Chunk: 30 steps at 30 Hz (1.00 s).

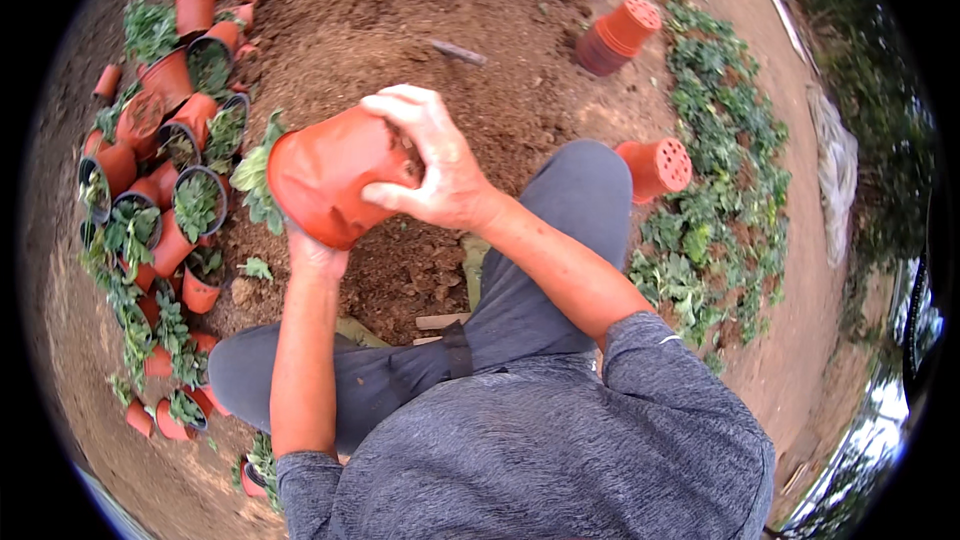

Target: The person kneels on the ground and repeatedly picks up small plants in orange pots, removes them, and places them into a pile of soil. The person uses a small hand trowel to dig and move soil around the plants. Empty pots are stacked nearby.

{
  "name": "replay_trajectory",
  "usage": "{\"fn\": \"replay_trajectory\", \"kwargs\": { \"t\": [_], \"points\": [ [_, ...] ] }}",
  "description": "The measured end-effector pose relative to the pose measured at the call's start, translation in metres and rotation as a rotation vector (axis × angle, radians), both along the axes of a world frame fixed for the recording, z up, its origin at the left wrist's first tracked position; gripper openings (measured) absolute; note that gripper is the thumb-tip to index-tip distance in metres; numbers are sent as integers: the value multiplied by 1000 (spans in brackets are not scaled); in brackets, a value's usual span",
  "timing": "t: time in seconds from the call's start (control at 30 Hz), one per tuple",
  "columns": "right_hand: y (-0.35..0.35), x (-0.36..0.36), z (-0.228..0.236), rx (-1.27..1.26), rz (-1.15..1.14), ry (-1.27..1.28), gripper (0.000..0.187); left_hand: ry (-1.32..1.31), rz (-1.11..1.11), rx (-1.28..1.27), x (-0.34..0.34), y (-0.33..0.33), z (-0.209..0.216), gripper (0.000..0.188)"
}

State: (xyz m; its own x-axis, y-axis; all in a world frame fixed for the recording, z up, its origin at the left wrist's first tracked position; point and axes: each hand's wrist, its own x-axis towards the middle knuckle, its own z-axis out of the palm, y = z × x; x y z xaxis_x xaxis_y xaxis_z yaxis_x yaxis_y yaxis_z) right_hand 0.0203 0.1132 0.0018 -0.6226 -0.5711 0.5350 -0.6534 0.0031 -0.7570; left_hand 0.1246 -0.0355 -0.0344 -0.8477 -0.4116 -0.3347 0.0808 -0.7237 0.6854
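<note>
A reddish-orange plastic flowerpot (335, 175) is tipped over in front of me, its rim toward the lower left and its base toward the upper right. Green leaves of a plant (258, 180) stick out past the rim. My right hand (440, 160) grips the base end, thumb and fingers spread across it and closed on the plastic. From below, my left hand (316, 254) reaches up behind the rim; its fingers are hidden by the pot. Between my bent legs lies loose brown soil (400, 285).
Many orange pots with plants (165, 120) lie tumbled on the left. Upturned pot stacks (618, 35) and another upturned pot (655, 168) stand on the right, beside a band of leafy plants (715, 140). A short stick (460, 52) lies on the soil mound (390, 0).
</note>
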Motion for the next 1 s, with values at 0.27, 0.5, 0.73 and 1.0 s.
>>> {"fn": "replay_trajectory", "kwargs": {
  "t": [0.27,0.5,0.73,1.0],
  "points": [
    [12,-8,15,-118,78,-291,75,191,-15,-6,6,-32,-4,71],
    [7,-11,12,-171,70,-407,69,199,38,-20,3,-23,5,65],
    [8,-19,-5,-443,135,-1063,54,78,184,174,-7,-51,27,43],
    [44,-61,6,-730,225,-1407,41,102,386,352,11,-94,24,44]
  ]
}}
